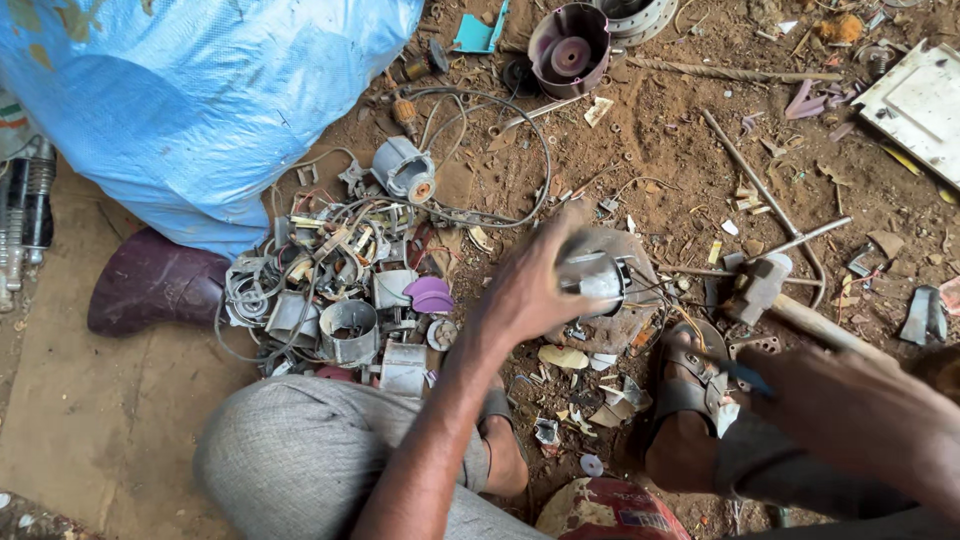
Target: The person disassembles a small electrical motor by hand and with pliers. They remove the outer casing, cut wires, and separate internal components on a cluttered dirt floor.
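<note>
My left hand (525, 295) grips a small silvery motor housing (595, 275) and holds it on a flat, battered scrap piece (625, 325) on the dirt. Thin wires trail from the housing to the right. My right hand (845, 400), blurred, is at the lower right, closed around the wooden handle of a hammer (762, 283). The hammer's head lies to the right of the housing, apart from it. A small blue piece (745, 375) shows by my right hand; what it is I cannot tell.
A pile of metal casings, wires and motor parts (340, 290) lies left of my hand. Behind it are a blue sack (200, 90) and a maroon boot (150, 285). My sandalled foot (690, 385), thin rods (765, 195), a round housing (568, 48) and a white panel (920, 95) surround the spot.
</note>
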